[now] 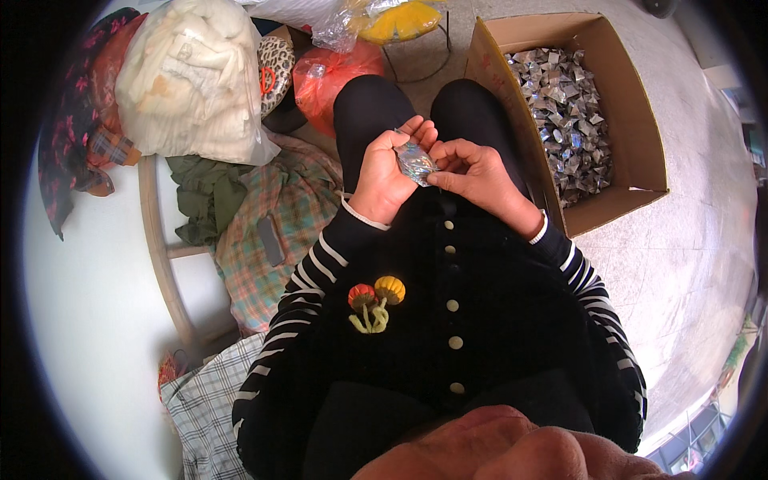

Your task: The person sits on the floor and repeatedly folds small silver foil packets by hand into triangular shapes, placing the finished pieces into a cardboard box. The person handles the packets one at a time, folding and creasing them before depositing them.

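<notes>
A small shiny, iridescent silver piece (pixel 415 162) lies between my hands, above my lap. My left hand (pixel 387 171) is palm up, with the thumb and fingers around the piece's upper left side. At its lower right end, my right hand (pixel 477 177) pinches the edge between thumb and forefinger. To the right, many shiny, faceted silver pieces (pixel 561 126) lie in an open cardboard box (pixel 633 120). Whether they are the same kind as the held piece, I cannot tell.
A large clear bag of white material (pixel 192 84) stands at upper left, beside a red plastic bag (pixel 339 81). Orange-handled scissors (pixel 267 80) rest by a leopard-print cushion (pixel 277 63). A dark phone-like object (pixel 271 241) lies on plaid cloth (pixel 246 285) at my left.
</notes>
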A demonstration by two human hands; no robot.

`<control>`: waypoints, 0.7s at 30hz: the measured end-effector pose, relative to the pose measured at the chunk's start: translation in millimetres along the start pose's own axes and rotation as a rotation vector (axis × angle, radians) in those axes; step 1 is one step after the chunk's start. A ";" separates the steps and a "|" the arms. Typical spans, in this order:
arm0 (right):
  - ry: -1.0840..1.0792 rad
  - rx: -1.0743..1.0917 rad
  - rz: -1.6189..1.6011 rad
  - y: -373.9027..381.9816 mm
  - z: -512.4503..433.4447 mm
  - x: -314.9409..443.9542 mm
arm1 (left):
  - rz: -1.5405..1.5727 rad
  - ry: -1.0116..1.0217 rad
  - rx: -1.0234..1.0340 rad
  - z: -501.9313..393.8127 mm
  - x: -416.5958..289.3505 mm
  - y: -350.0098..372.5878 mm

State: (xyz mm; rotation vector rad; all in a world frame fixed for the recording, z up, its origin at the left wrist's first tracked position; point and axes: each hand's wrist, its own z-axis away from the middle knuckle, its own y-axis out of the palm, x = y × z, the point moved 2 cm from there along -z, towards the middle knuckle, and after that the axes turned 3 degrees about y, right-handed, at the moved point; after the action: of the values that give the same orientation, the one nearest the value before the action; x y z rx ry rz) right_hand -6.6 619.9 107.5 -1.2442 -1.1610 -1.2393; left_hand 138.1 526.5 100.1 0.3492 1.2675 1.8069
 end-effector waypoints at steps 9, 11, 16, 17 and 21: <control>0.137 -0.088 -0.161 3.6 -5.2 -11.3 | -0.019 0.047 0.052 -0.6 13.1 -2.5; 0.102 -0.179 -0.005 2.6 -3.9 -11.6 | -0.034 0.049 0.044 -0.7 15.3 -2.8; -0.103 -0.318 0.273 -0.6 -1.4 -6.6 | -0.038 0.033 0.034 -2.7 18.9 -5.1; -0.105 -0.314 0.247 -0.6 -1.5 -6.8 | -0.035 0.032 0.016 -3.1 19.4 -6.6; 0.111 -0.184 -0.296 1.5 -3.1 -13.3 | 0.026 0.012 -0.022 -5.4 20.8 -12.3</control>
State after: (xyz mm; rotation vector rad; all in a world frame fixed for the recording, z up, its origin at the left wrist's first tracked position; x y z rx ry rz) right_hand -5.5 617.0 94.2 -1.1470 -1.2000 -1.6459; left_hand 128.6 540.6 82.0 0.3450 1.2557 1.8461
